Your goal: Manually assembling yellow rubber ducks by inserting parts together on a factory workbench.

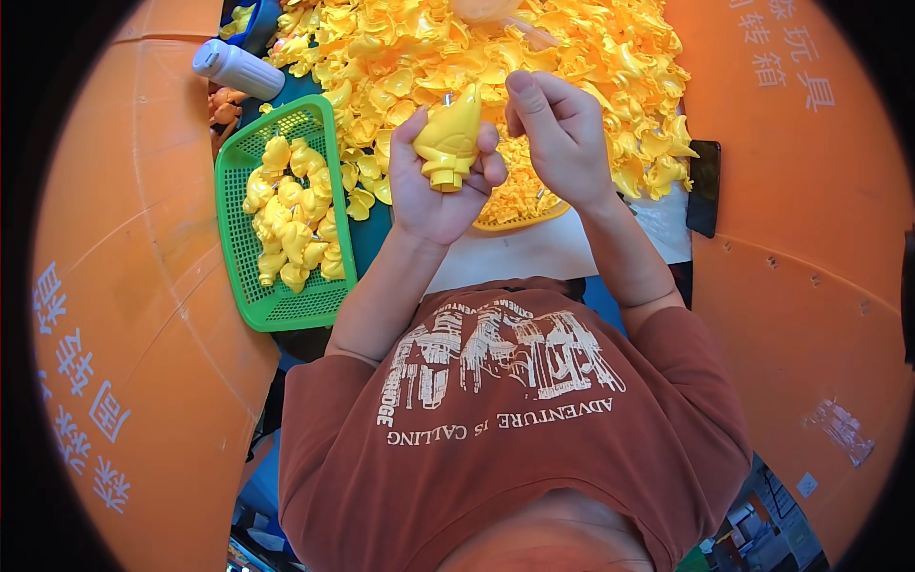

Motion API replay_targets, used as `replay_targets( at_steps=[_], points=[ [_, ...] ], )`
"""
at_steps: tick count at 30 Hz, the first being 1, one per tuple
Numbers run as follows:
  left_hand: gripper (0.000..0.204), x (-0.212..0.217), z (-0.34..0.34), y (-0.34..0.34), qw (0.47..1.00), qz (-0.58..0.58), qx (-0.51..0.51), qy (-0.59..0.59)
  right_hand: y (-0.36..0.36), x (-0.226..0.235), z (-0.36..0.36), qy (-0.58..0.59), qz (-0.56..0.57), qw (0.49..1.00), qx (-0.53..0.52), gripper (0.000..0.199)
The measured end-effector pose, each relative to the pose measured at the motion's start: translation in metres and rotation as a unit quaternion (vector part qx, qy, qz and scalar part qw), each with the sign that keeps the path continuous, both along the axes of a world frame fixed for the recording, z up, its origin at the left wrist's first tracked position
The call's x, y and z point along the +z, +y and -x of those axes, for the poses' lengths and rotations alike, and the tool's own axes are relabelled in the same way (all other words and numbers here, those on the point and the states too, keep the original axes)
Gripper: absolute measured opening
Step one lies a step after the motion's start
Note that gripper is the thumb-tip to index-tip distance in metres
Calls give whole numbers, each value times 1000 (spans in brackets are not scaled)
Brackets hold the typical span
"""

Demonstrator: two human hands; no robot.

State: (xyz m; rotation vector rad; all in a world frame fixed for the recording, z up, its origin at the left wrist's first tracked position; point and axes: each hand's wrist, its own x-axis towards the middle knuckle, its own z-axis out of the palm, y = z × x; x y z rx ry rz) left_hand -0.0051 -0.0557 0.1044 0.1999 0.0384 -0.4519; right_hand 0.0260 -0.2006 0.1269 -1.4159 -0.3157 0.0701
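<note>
Held a glossy yellow plastic part (450,138), teardrop-shaped with a short tubular neck, in the left hand (419,195), gripped between thumb and curled fingers above the counter (562,253), with its tip pointing away from the body. Held the right hand (569,138) apart from it, just to the right, with thumb close to bent fingers; could not tell of anything pinched there. Had a broad heap of thin, curved yellow plastic shells (400,67) beyond both hands, crowding the far side. Had a round orange-yellow tray (519,226) of small yellow bits between the wrists, partly covered by the left hand. Had a green plastic mesh basket (227,219) beside the left forearm, holding similar yellow pieces (295,224). Saw beyond it a pale, capped cylindrical bottle (238,69); saw right of the heap a flat black rectangular object (704,189). Was hemmed in by large orange panels (143,238) on both sides.
</note>
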Motion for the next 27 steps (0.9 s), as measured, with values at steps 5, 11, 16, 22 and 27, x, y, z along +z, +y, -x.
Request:
replay_targets(
  at_steps=[5, 11, 16, 22, 27],
  points=[
    [50, -8, -5, 1, 999, -39, -4, -33, 6, 15, -10, 52, 166, 981, 82, 38],
    [48, -10, -10, 9, 996, -11, -89, -25, 9, 6, -21, -27, 262, 963, 60, 39],
    [42, -3, -12, 4, 991, -103, -68, 55, 11, 0, -27, -18, 243, 969, 53, 39],
    [35, -4, -18, 7, 993, -17, -74, 94, 12, -15, -32, -72, 216, 974, 20, 25],
    [36, -1, -19, 11, 993, -50, -11, 107, 0, -12, -22, -192, 173, 957, 133, 74]
  ],
)
